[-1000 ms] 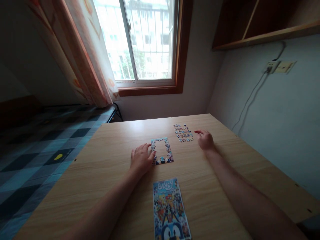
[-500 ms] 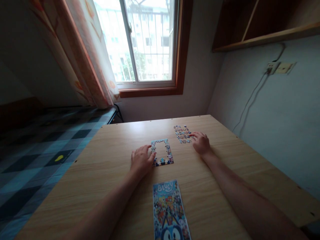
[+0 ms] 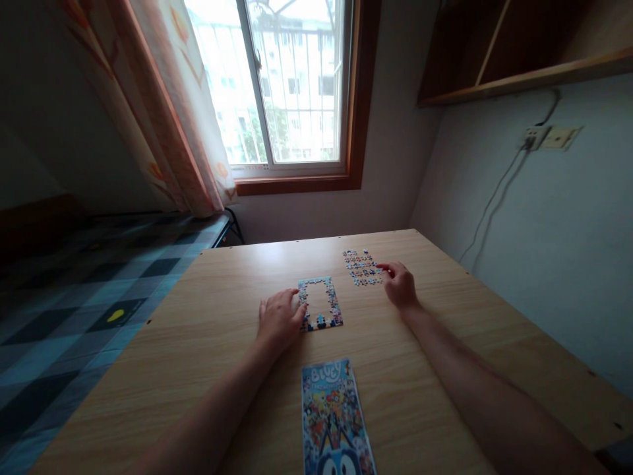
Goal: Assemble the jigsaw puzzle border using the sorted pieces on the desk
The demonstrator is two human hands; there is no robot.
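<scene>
My left hand (image 3: 281, 316) lies open at the left edge of a partly joined jigsaw puzzle (image 3: 337, 310), fingertips touching its border. The puzzle is a rectangular frame of joined pieces with bare wood in the middle. Farther back and to the right, loose puzzle pieces (image 3: 360, 267) lie spread in rough rows. My right hand (image 3: 399, 285) is at the right side of these pieces, fingers curled and index fingertip pointing left at them. Whatever is between its fingertips is too small to make out.
Nearest me on the wooden table (image 3: 237, 409) lies a tall printed picture sheet (image 3: 336, 415) marked "Bluey". A bed with a checked cover (image 3: 99, 330) stands to the left. Beyond the table are a window (image 3: 297, 92) and a curtain (image 3: 168, 112). A shelf (image 3: 524, 72) hangs on the right.
My right hand has drawn its fingers in and shifted slightly right, away from the loose pieces. My left hand stays at the puzzle's left edge.
</scene>
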